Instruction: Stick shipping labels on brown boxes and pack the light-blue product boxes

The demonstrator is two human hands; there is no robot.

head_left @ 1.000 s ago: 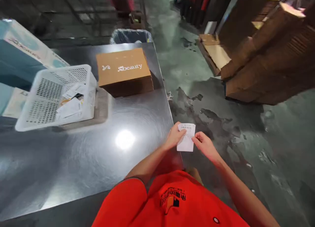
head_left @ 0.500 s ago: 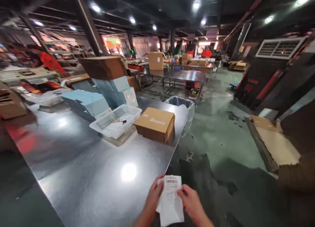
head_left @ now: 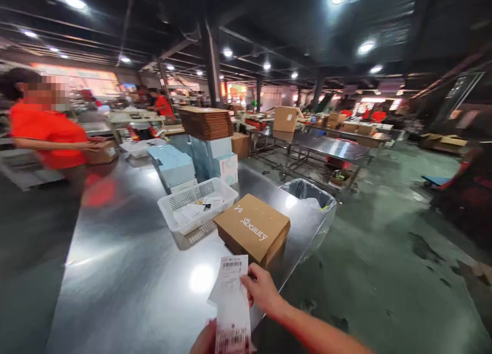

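A long white printed slip with barcodes [head_left: 232,303] is stretched between both my hands above the near edge of the steel table [head_left: 126,272]. My right hand [head_left: 261,290] pinches its upper right edge. My left hand [head_left: 205,339] grips its lower end at the bottom of the view, mostly cut off. Just beyond the slip a closed brown carton printed "beauty" [head_left: 251,231] lies on the table.
A white mesh basket [head_left: 198,203] with papers sits beside the carton, light blue boxes [head_left: 175,167] and flat cardboard [head_left: 205,122] behind it. A bagged bin [head_left: 309,192] stands off the table's far corner. A person in orange [head_left: 46,133] works at left; more tables and workers farther back.
The view has swung up from my hands and the floor to the hall. The slip has lengthened: my left hand dropped to its lower end and my right hand holds the top.
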